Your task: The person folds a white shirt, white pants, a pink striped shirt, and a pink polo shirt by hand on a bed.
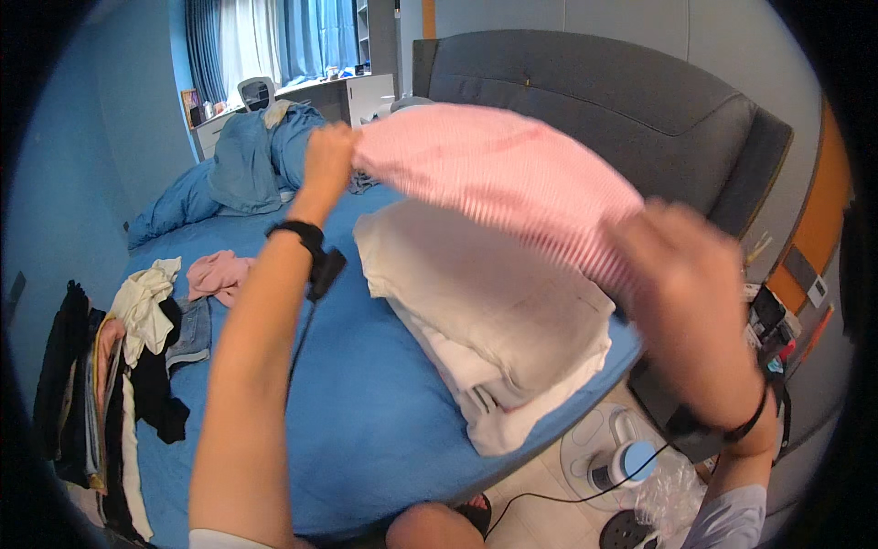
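Observation:
A pink-and-white striped garment (480,151) is stretched in the air between my two hands, blurred along its lower edge. My left hand (330,158) grips its left end. The other end is in my right hand (679,254), which is blurred by motion. Below the cloth, a stack of white garments (494,309) lies on the blue bedsheet (363,425), partly hidden by the pink cloth. Both wrists wear black bands with cables.
Rumpled blue bedding (247,165) lies at the far left. A pile of clothes (96,398), a pink garment (218,276) and denim shorts (192,329) rest on the bed's left side. Beyond rises the grey headboard (583,89). A blue-lidded container (634,460) stands on the floor at right.

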`<state>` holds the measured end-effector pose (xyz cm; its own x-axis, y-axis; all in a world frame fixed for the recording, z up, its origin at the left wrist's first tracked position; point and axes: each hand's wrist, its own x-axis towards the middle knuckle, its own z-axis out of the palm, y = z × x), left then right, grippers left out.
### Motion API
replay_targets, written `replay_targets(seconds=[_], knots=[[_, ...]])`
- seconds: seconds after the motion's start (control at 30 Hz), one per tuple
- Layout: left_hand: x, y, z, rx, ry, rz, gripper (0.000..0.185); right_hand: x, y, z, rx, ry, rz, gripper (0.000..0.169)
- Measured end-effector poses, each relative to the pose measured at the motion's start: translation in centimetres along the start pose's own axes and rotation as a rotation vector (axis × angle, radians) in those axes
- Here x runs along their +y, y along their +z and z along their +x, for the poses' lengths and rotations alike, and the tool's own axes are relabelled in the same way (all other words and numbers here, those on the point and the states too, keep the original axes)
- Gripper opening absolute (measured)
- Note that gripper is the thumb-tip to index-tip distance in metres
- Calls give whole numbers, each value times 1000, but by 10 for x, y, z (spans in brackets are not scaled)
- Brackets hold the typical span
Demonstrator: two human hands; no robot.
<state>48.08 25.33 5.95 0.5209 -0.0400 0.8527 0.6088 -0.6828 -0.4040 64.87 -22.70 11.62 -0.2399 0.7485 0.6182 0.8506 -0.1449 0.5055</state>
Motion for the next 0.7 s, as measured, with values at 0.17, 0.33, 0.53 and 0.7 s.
replay_targets(seconds=[0.17,0.33,0.53,0.7], knots=[[77,90,-104,-308,-68,-216,43,-65,71,-51,-419,-226,248,36],[54,46,-189,-454,-242,-217,49,-69,65,-50,-512,-155,401,54],[13,-77,-302,-652,-314,-88,53,-104,4,-42,-373,-139,620,72],[13,-209,-413,-896,-634,-93,53,-160,7,-26,-357,-443,984,52]])
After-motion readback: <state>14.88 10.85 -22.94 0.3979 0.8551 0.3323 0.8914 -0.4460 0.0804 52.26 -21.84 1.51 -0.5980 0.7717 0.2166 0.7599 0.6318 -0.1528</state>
